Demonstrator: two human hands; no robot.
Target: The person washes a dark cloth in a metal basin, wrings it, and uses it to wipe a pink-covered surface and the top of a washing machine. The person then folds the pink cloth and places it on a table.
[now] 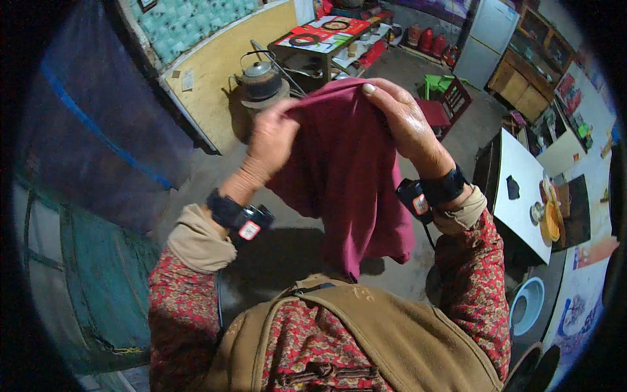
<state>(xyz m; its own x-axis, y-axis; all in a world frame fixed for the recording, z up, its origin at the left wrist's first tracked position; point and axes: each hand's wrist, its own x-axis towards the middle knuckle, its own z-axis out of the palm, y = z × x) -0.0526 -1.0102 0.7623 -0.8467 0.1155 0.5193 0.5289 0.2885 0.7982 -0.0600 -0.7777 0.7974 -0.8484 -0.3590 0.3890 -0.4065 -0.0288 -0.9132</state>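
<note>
A maroon cloth garment (350, 166) hangs in the air before my chest, held up by its top edge. My left hand (273, 134) pinches its upper left corner and looks slightly blurred. At the upper right, my right hand (399, 110) grips the same edge, thumb on the near side. The fabric drops in loose folds between both hands, and its lower end reaches close to my body. What kind of garment it is, I cannot tell. Each wrist bears a black strap with a small device.
Ahead stands a metal kettle (259, 81) on a stove, beside a low table with a red printed cover (321, 34). A dark red chair (443, 110) is beyond my right hand. To the right are a white-topped table (519, 196) and a light blue basin (527, 306); a dark curtain (98, 122) hangs left.
</note>
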